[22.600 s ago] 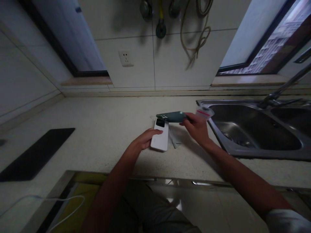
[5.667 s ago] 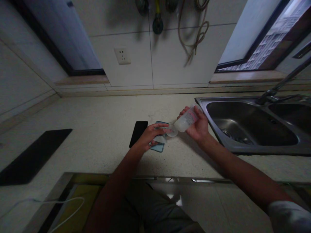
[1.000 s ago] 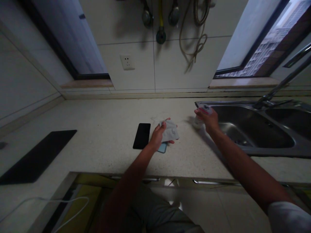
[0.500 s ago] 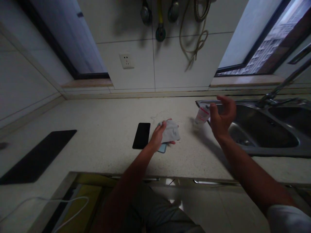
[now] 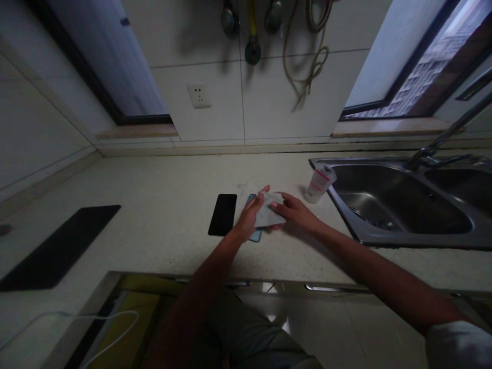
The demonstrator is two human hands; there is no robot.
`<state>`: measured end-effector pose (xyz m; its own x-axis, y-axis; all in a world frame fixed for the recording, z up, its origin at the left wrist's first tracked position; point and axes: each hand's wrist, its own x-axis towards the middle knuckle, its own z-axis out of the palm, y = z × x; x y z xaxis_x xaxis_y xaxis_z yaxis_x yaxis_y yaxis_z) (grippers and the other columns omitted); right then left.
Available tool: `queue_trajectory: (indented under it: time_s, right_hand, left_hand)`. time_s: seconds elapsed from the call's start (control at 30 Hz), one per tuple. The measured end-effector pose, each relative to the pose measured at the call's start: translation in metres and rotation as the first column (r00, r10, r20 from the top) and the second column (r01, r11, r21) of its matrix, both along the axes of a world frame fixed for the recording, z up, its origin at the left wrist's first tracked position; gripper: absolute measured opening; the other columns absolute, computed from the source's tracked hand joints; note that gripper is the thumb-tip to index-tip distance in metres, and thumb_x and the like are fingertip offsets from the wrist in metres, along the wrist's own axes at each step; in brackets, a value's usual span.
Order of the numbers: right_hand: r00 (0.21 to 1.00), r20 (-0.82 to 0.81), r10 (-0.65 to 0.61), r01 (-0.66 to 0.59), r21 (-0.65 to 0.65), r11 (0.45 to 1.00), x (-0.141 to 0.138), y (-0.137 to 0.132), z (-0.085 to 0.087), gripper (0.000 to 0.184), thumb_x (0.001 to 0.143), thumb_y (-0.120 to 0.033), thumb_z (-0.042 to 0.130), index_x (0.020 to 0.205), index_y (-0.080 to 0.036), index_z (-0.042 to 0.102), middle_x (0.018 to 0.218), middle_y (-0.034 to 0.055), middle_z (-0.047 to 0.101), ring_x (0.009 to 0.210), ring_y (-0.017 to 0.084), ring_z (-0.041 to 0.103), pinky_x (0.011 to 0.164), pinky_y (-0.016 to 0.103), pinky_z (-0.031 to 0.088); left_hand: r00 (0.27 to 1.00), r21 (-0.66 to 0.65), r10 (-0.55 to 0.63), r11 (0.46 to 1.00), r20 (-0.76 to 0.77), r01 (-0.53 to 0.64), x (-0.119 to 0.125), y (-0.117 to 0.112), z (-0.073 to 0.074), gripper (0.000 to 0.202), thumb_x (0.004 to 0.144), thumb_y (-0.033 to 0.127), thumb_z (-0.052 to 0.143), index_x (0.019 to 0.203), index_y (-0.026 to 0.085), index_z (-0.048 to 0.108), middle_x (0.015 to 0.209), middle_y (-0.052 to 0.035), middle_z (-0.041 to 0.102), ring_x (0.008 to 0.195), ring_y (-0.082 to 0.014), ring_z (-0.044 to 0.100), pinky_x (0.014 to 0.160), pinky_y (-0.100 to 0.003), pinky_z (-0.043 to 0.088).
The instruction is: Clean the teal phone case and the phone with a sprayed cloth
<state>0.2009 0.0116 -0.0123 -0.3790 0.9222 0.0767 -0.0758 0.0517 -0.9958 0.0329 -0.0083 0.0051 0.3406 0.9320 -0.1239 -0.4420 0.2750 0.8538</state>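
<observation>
Between my hands is a folded white tissue or cloth (image 5: 268,211); its exact kind is unclear. My left hand (image 5: 249,212) grips it from the left, thumb on top and fingers underneath. From the right, my right hand (image 5: 294,211) pinches its edge with the thumb on the upper face. Below the hands a light-blue phone or case (image 5: 256,235) lies on the counter, mostly covered. A black phone (image 5: 223,215) lies flat just left of it. To the right, a clear plastic cup (image 5: 320,183) with red markings stands beside the sink, apart from my hands.
A steel double sink (image 5: 355,225) with a faucet (image 5: 425,154) is set into the pale counter (image 5: 161,220) at right. A black flat panel (image 5: 61,246) lies at left. A white cable (image 5: 115,318) hangs over the lower left. Pipes and a wall socket (image 5: 199,96) are behind.
My right hand has moved left and down from beside the plastic cup to the white folded piece and now grips it. My left hand stays nearly in place.
</observation>
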Motion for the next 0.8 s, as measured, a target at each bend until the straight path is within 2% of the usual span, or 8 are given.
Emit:
queue_trajectory:
  time_s: [0.13, 0.3, 0.43, 0.53, 0.57, 0.63, 0.73, 0.8]
  right_hand:
    - [0.990, -0.134, 0.037, -0.069, -0.250, 0.966, 0.000, 0.002, 0.006, 0.038, 0.071, -0.041, 0.085, 0.091, -0.015, 0.065, 0.068, 0.0012, 0.067, 0.050, 0.011, 0.056, 0.048, 0.023, 0.046]
    - [0.991, -0.071, 0.110, -0.128, -0.346, 0.930, 0.004, 0.001, 0.011, 0.035, 0.068, -0.042, 0.086, 0.074, -0.012, 0.067, 0.059, 0.0028, 0.066, 0.046, 0.010, 0.056, 0.041, 0.020, 0.037]
    - [0.984, -0.172, 0.055, -0.118, -0.385, 0.915, 0.005, 0.001, 0.014, 0.030, 0.068, -0.037, 0.086, 0.080, -0.015, 0.070, 0.073, 0.0054, 0.074, 0.059, 0.015, 0.065, 0.053, 0.025, 0.050]
    - [0.969, -0.248, -0.012, -0.087, -0.385, 0.919, 0.008, 0.005, 0.016, 0.026, 0.074, -0.039, 0.079, 0.085, -0.017, 0.071, 0.081, 0.0067, 0.076, 0.067, 0.019, 0.069, 0.061, 0.030, 0.056]
    - [0.966, -0.254, -0.039, -0.062, -0.377, 0.924, 0.010, 0.007, 0.016, 0.024, 0.076, -0.040, 0.077, 0.084, -0.018, 0.070, 0.080, 0.0064, 0.076, 0.067, 0.020, 0.070, 0.061, 0.031, 0.056]
    - [0.966, -0.244, -0.088, -0.001, -0.344, 0.939, 0.013, 0.012, 0.014, 0.023, 0.079, -0.042, 0.073, 0.082, -0.020, 0.069, 0.075, 0.0055, 0.075, 0.067, 0.022, 0.070, 0.061, 0.033, 0.057]
    - [0.961, -0.245, -0.130, 0.056, -0.289, 0.956, 0.016, 0.017, 0.010, 0.023, 0.081, -0.044, 0.069, 0.081, -0.021, 0.067, 0.071, 0.0049, 0.074, 0.071, 0.024, 0.072, 0.062, 0.035, 0.059]
    - [0.951, -0.275, -0.144, 0.057, -0.302, 0.952, 0.017, 0.018, 0.008, 0.022, 0.081, -0.043, 0.068, 0.082, -0.021, 0.067, 0.072, 0.0049, 0.075, 0.073, 0.025, 0.073, 0.065, 0.036, 0.060]
  left_hand:
    - [0.999, 0.020, -0.041, 0.999, 0.001, 0.041, -0.001, 0.000, 0.000, 0.066, 0.093, 0.054, 0.056, 0.152, 0.028, 0.040, 0.138, -0.0157, 0.060, 0.086, -0.0237, 0.074, 0.052, -0.028, 0.060]
    - [0.998, 0.074, -0.010, 0.997, -0.062, 0.015, -0.001, 0.000, 0.000, 0.058, 0.094, 0.049, 0.057, 0.146, 0.025, 0.049, 0.141, -0.0157, 0.059, 0.090, -0.0220, 0.072, 0.054, -0.025, 0.059]
    - [0.986, 0.124, 0.007, 0.992, -0.167, 0.014, -0.001, 0.003, -0.004, 0.062, 0.092, 0.056, 0.057, 0.143, 0.023, 0.053, 0.126, -0.0155, 0.067, 0.074, -0.0179, 0.070, 0.047, -0.023, 0.054]
    - [0.929, 0.271, 0.171, 0.959, -0.329, -0.081, -0.005, 0.007, -0.008, 0.060, 0.093, 0.061, 0.050, 0.139, 0.022, 0.056, 0.122, -0.0140, 0.068, 0.063, -0.0140, 0.065, 0.046, -0.022, 0.049]
    - [0.874, 0.355, 0.273, 0.926, -0.402, -0.126, -0.007, 0.009, -0.008, 0.056, 0.095, 0.060, 0.048, 0.135, 0.022, 0.059, 0.122, -0.0133, 0.068, 0.065, -0.0141, 0.065, 0.050, -0.024, 0.050]
    - [0.680, 0.554, 0.494, 0.818, -0.542, -0.153, -0.012, 0.011, -0.009, 0.045, 0.098, 0.051, 0.046, 0.127, 0.021, 0.063, 0.123, -0.0124, 0.067, 0.078, -0.0183, 0.068, 0.068, -0.029, 0.054]
    - [0.295, 0.724, 0.683, 0.688, -0.668, 0.047, -0.017, 0.013, -0.009, 0.033, 0.097, 0.030, 0.047, 0.123, 0.017, 0.064, 0.126, -0.0143, 0.065, 0.112, -0.0267, 0.062, 0.100, -0.040, 0.046]
    - [0.085, 0.683, 0.684, 0.695, -0.724, 0.224, -0.019, 0.013, -0.011, 0.033, 0.095, 0.024, 0.050, 0.123, 0.014, 0.063, 0.128, -0.0169, 0.063, 0.121, -0.0298, 0.055, 0.105, -0.043, 0.041]
